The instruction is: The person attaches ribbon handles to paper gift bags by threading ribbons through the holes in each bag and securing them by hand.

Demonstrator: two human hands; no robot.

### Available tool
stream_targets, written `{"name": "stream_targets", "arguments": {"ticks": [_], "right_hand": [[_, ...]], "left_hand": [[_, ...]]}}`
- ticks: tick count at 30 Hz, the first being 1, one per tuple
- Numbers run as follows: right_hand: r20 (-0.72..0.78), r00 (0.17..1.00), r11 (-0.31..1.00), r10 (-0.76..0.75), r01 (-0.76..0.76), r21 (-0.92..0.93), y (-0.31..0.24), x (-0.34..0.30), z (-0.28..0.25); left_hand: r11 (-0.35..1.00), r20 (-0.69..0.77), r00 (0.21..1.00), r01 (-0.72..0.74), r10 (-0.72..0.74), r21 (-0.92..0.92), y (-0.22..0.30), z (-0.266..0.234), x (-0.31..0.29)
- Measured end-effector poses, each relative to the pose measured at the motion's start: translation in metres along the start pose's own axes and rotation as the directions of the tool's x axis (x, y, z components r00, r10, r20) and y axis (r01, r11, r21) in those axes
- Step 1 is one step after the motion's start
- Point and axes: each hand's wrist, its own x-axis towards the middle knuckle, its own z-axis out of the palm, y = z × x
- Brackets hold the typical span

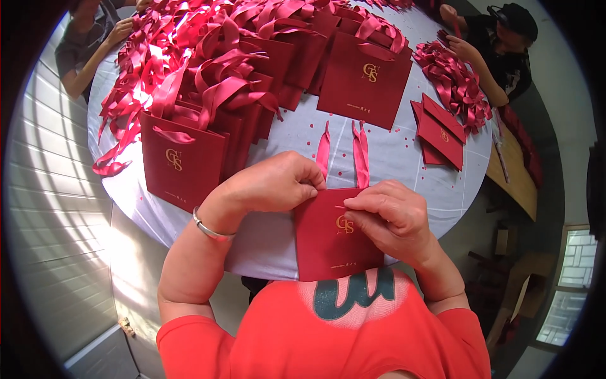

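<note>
A dark red paper gift bag with gold print lies at the table's near edge, against my red shirt. My left hand is closed, its fingertips pinching the bag's upper left edge. My right hand is closed in a pinch over the bag's upper right front. A thin pinkish strip shows at its fingertips; what it grips there is too small to make out. Beyond the bag's top edge, two pink-red ribbon lengths stretch away over the white cloth. A silver bangle circles my left wrist.
Finished-looking red bags with ribbon handles crowd the round table's left and far side. Flat red bags and a ribbon heap lie at right. Small red paper dots are scattered about. Two other people work at the far left and far right.
</note>
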Motion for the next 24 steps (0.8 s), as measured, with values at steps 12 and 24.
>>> {"name": "stream_targets", "arguments": {"ticks": [12,24], "right_hand": [[0.028,0.998,0.988,-0.056,0.060,-0.140,0.007,0.002,0.019],[0.097,0.992,0.939,-0.083,0.111,-0.327,-0.001,0.009,0.023]], "left_hand": [[0.999,-0.010,1.000,0.016,-0.017,-0.050,-0.004,0.004,0.002],[0.999,-0.006,0.999,0.049,-0.049,-0.009,0.008,0.002,-0.002]]}}
